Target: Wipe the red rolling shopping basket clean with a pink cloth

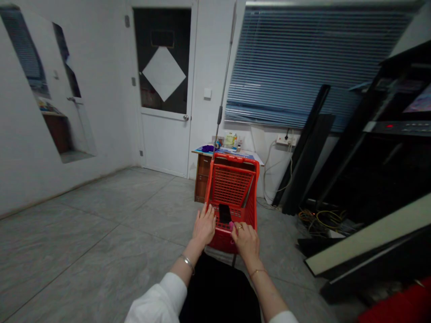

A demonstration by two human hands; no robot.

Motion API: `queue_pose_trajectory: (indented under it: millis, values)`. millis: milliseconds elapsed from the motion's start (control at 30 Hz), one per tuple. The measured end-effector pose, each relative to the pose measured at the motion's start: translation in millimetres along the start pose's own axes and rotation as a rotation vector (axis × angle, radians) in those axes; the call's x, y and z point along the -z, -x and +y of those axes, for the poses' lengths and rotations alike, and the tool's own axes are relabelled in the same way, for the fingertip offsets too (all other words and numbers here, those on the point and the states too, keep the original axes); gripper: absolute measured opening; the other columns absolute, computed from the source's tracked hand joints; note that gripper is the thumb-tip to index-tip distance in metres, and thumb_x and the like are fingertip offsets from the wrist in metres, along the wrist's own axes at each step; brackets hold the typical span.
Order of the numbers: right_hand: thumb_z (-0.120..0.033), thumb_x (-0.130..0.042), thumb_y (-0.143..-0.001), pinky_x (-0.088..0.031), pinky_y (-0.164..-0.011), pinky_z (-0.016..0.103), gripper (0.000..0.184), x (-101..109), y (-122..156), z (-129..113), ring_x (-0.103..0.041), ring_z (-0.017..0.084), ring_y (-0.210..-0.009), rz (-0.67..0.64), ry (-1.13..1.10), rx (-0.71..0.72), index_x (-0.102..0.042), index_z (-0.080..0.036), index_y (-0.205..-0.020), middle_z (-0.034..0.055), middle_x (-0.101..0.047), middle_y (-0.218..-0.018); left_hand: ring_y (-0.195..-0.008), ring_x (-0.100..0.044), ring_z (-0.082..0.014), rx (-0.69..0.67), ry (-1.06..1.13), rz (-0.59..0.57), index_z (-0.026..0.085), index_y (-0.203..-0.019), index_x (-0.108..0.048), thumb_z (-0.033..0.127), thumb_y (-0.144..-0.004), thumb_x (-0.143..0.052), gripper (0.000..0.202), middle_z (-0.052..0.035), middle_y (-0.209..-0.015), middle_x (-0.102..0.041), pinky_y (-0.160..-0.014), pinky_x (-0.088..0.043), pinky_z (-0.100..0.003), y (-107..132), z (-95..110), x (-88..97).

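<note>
In front of me stands a red plastic shopping cart (234,181) with lattice walls. A black flat object like a phone (224,213) lies in it. My left hand (204,225) rests at the cart's near left edge, fingers stretched out and holding nothing that I can see. At the near right side, my right hand (247,240) has its fingers closed on a small pink item (231,225). Its kind is unclear, and my fingers hide part of it.
Behind the cart is a small desk (201,177) with bottles and a purple cloth (207,148). A thin pole (226,67) rises beside it. Dark panels (310,152), coiled cables (328,219) and a pale board (370,235) crowd the right. A white door (164,143) stands behind, left.
</note>
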State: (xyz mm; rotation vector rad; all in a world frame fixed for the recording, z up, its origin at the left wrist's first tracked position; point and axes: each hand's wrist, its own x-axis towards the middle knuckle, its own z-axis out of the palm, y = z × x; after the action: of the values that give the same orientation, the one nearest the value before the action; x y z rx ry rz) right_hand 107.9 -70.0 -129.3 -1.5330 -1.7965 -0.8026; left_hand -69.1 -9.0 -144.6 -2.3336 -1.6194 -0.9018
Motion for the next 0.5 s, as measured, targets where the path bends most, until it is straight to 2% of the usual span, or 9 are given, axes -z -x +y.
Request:
queue_pose_trajectory:
  millis: [100,200,267,333,400,500]
  values:
    - [-0.029,-0.05,-0.098,-0.036,-0.076,0.029,0.022,-1,3,6,-0.056,0.016,-0.078,0.043,-0.01,-0.064,-0.069,-0.02,-0.094,0.005,-0.066,-0.083,-0.148,-0.025,-0.0276,-0.047,0.045,0.05,0.012,-0.139,-0.049,0.029,-0.101,-0.026,0.047,-0.0133,-0.148,-0.049,-0.113,-0.036,-0.054,-3,0,-7.5]
    - [-0.027,-0.051,-0.097,-0.039,-0.077,0.03,0.02,-11,0,-18,-0.057,0.017,-0.081,0.08,-0.009,-0.101,-0.069,-0.018,-0.095,0.0065,-0.067,-0.085,-0.148,-0.023,-0.0275,-0.109,0.067,0.079,0.01,-0.138,-0.051,0.029,-0.101,-0.026,0.048,-0.0157,-0.144,-0.052,-0.115,-0.034,-0.055,-6,2,-12.1]
    - [-0.025,-0.052,-0.096,-0.04,-0.078,0.03,0.018,-18,-3,-37,-0.058,0.018,-0.084,0.096,-0.024,-0.066,-0.068,-0.019,-0.098,0.0069,-0.069,-0.09,-0.149,-0.022,-0.0283,-0.112,0.059,0.057,0.009,-0.136,-0.052,0.028,-0.101,-0.026,0.048,-0.016,-0.146,-0.051,-0.115,-0.034,-0.056,-7,-1,-11.7]
    - [-0.024,-0.052,-0.096,-0.042,-0.081,0.03,0.018,-22,-4,-44,-0.058,0.018,-0.087,0.105,-0.052,-0.005,-0.067,-0.019,-0.103,0.0072,-0.07,-0.095,-0.148,-0.022,-0.0301,-0.097,0.045,0.028,0.008,-0.134,-0.054,0.027,-0.101,-0.027,0.047,-0.0157,-0.147,-0.049,-0.114,-0.036,-0.056,-6,-6,-9.1]
    - [-0.025,-0.052,-0.096,-0.042,-0.082,0.029,0.019,-20,-1,-34,-0.059,0.017,-0.088,0.11,-0.076,0.038,-0.067,-0.02,-0.106,0.0069,-0.07,-0.098,-0.148,-0.023,-0.0311,-0.097,0.04,0.016,0.007,-0.134,-0.054,0.028,-0.101,-0.028,0.047,-0.0154,-0.148,-0.048,-0.113,-0.038,-0.055,-5,-11,-5.8]
    - [-0.025,-0.051,-0.096,-0.042,-0.083,0.029,0.018,-13,5,-4,-0.058,0.016,-0.086,0.111,-0.081,0.019,-0.068,-0.02,-0.102,0.0053,-0.07,-0.094,-0.148,-0.023,-0.0288,-0.135,0.045,0.045,0.007,-0.134,-0.054,0.028,-0.101,-0.029,0.046,-0.0154,-0.147,-0.049,-0.113,-0.038,-0.052,-4,-13,-3.1]
